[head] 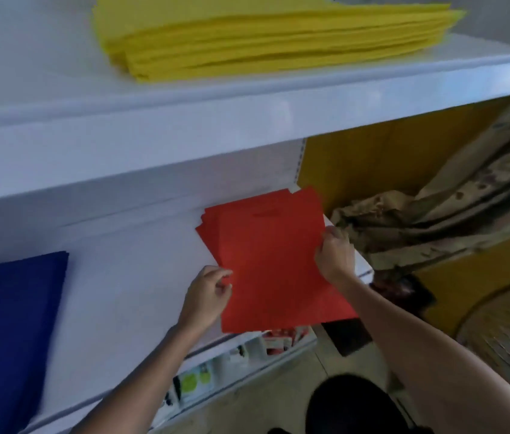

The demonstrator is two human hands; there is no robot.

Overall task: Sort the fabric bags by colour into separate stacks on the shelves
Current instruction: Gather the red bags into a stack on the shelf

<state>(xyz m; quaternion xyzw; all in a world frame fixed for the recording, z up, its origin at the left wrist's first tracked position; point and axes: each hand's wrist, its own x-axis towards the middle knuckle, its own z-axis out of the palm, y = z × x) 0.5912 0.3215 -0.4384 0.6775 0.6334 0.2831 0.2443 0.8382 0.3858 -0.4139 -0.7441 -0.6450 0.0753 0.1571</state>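
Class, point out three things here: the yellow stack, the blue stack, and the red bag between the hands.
yellow stack (pixel 263 42): head view, on its layered front edge.
blue stack (pixel 6 324): head view, middle of its top bag.
red bag (pixel 275 270): head view, centre of its flat face.

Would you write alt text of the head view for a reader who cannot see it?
The left hand and right hand hold a red bag by its sides over the red stack on a white shelf. A blue stack lies left; a yellow stack tops the upper shelf.
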